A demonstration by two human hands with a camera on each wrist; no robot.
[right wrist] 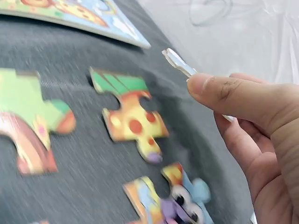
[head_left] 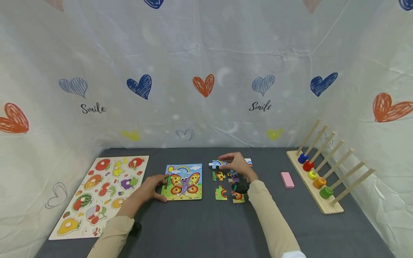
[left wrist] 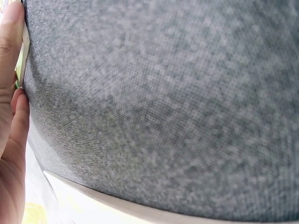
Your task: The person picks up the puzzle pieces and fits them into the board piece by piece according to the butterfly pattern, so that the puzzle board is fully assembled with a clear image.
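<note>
My left hand (head_left: 151, 188) rests at the left edge of a square butterfly picture board (head_left: 184, 182), thumb near its lower left corner and fingers touching its side. In the left wrist view only that hand (left wrist: 11, 126) and a sliver of the board's edge show. My right hand (head_left: 237, 165) pinches a sky-and-rainbow jigsaw piece (head_left: 215, 164) between thumb and fingers; the right wrist view shows the piece (right wrist: 177, 61) edge-on, lifted off the table. Below the hand lie a yellow spotted piece (right wrist: 135, 116), a purple-faced piece (right wrist: 180, 203) and a green piece (head_left: 221, 193).
A fruit board (head_left: 109, 179) lies at the left. On the right are a pink block (head_left: 287, 180) and a wooden peg rack (head_left: 317, 186) with coloured rings. Another jigsaw piece (head_left: 248, 162) lies beyond my right hand. A pale curtain (head_left: 200, 118) stands behind the grey table.
</note>
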